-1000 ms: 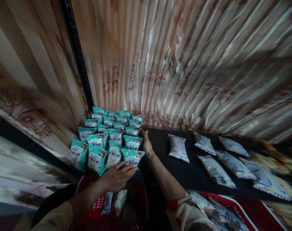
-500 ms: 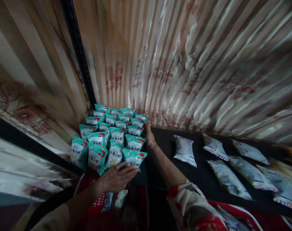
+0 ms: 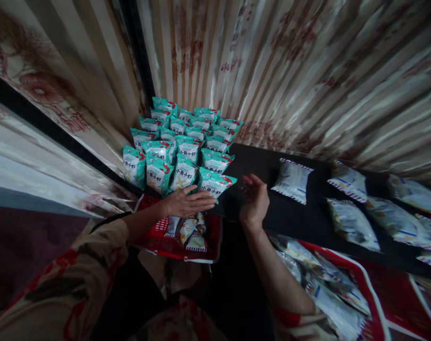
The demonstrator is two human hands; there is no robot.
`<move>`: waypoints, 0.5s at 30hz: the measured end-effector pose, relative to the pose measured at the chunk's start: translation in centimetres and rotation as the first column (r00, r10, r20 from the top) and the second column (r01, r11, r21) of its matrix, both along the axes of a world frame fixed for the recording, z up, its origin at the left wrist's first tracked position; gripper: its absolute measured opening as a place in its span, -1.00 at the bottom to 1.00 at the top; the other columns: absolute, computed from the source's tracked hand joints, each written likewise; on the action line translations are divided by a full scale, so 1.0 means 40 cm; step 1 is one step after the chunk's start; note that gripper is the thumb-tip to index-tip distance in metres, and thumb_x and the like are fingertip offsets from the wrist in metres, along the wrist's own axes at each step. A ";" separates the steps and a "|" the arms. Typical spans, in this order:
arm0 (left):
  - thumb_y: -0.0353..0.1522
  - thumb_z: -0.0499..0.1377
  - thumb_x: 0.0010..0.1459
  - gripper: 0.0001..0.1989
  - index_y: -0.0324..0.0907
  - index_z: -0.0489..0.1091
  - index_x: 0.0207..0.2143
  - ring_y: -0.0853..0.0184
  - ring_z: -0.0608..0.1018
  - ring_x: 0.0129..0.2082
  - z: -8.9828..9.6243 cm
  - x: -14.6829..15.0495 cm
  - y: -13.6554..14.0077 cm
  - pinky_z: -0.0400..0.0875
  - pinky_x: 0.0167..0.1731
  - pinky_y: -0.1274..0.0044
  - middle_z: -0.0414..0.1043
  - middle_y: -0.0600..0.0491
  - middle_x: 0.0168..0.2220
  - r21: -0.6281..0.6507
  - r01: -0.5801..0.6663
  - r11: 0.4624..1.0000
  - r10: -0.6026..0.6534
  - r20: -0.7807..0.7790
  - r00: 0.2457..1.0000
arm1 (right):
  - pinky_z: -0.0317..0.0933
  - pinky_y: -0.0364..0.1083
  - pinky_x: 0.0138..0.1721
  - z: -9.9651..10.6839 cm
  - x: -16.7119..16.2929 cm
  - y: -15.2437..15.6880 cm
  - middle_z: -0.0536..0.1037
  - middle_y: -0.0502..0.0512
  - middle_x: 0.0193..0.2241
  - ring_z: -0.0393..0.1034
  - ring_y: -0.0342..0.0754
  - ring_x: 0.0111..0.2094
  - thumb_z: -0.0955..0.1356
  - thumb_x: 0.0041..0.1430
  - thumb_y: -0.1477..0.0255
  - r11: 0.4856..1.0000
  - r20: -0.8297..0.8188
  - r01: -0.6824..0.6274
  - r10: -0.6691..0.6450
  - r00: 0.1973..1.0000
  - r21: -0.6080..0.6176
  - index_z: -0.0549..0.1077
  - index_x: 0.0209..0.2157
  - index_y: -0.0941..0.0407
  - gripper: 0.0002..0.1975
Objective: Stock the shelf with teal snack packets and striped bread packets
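Several teal-and-white snack bags (image 3: 185,150) stand upright in close rows at the left end of the black shelf (image 3: 252,158). My left hand (image 3: 192,202) lies with outstretched fingers along the front row, touching the lower part of the front right bag (image 3: 215,184). It grips nothing. My right hand (image 3: 255,201) hangs over the shelf to the right of the rows, apart from them. Its fingers are loosely bent and spread, with nothing visible in them. A clear snack bag with striped ends (image 3: 292,181) lies flat just right of that hand.
Below my left hand is a red basket (image 3: 197,256) with a few small packets. Another red basket (image 3: 373,296), full of clear bags, stands at lower right. More clear bags (image 3: 353,225) lie along the shelf. A dark post (image 3: 139,52) and patterned curtain (image 3: 272,71) border the back.
My right hand has come away from the right side of the teal bags, toward me and to the right. My left hand stays at the front row. The view has tilted down.
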State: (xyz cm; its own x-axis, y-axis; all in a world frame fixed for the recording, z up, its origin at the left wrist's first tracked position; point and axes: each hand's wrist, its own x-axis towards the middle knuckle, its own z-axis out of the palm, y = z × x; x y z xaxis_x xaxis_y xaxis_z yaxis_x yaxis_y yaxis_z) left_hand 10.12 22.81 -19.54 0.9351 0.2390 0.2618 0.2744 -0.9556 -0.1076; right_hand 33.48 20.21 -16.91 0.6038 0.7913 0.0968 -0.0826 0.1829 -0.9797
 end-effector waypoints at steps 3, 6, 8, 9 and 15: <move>-0.42 -0.05 0.24 -0.53 -0.07 0.08 0.21 0.33 0.12 0.25 -0.013 -0.002 -0.046 -0.11 0.26 0.32 0.19 0.09 0.21 -0.016 -0.071 0.997 0.071 -0.001 0.997 | 0.26 -0.08 -0.27 -0.021 -0.039 -0.148 0.54 0.08 -0.34 0.41 -0.08 -0.31 0.18 0.22 0.20 0.997 0.123 -0.043 0.050 0.991 -0.057 0.45 -0.21 0.13 -0.65; -0.47 -0.04 0.21 -0.54 -0.12 0.15 0.17 0.31 0.13 0.24 -0.047 0.002 -0.132 -0.08 0.25 0.31 0.20 0.03 0.20 -0.051 -0.083 0.995 0.085 0.048 0.995 | 0.29 -0.06 -0.28 -0.077 -0.080 -0.268 0.55 0.08 -0.39 0.42 -0.04 -0.37 0.19 0.22 0.24 0.923 0.283 -0.286 0.356 0.891 -0.258 0.48 -0.28 0.10 -0.69; -0.46 -0.01 0.18 -0.58 -0.18 0.24 0.11 0.23 0.10 0.26 -0.073 0.011 -0.200 0.00 0.23 0.28 0.17 -0.03 0.21 -0.154 -0.166 0.974 0.178 0.068 0.982 | 0.31 -0.01 -0.21 -0.124 -0.107 -0.323 0.57 0.14 -0.30 0.45 0.02 -0.30 0.20 0.21 0.27 0.767 0.391 -0.442 0.625 0.675 -0.465 0.50 -0.22 0.09 -0.69; -0.45 0.01 0.16 -0.60 -0.20 0.29 0.07 0.19 0.08 0.26 -0.087 0.016 -0.232 0.04 0.21 0.28 0.14 -0.05 0.22 -0.236 -0.241 0.941 0.259 0.052 0.964 | 0.29 0.03 -0.11 -0.145 -0.121 -0.343 0.56 0.19 -0.21 0.43 0.07 -0.18 0.22 0.18 0.31 0.686 0.442 -0.460 0.721 0.534 -0.563 0.50 -0.17 0.11 -0.69; -0.45 -0.08 0.18 -0.64 -0.26 0.38 -0.05 0.18 0.36 0.10 -0.155 0.015 -0.357 0.28 0.04 0.38 0.19 -0.17 0.19 -0.516 -0.789 0.333 0.646 -0.485 0.589 | 0.09 0.07 0.11 -0.183 -0.180 -0.378 0.43 0.22 0.04 0.25 0.13 0.10 0.28 0.05 0.49 0.318 0.378 -0.287 0.907 -0.186 -0.904 0.41 0.01 0.12 -0.57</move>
State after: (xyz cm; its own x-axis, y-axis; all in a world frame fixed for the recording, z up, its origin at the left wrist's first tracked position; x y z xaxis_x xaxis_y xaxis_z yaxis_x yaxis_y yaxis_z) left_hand 10.73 8.53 -25.76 0.3175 0.8636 -0.3917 0.9345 -0.2149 0.2837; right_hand 26.29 5.10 -24.23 -0.4303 0.7723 -0.4674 0.8835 0.2539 -0.3937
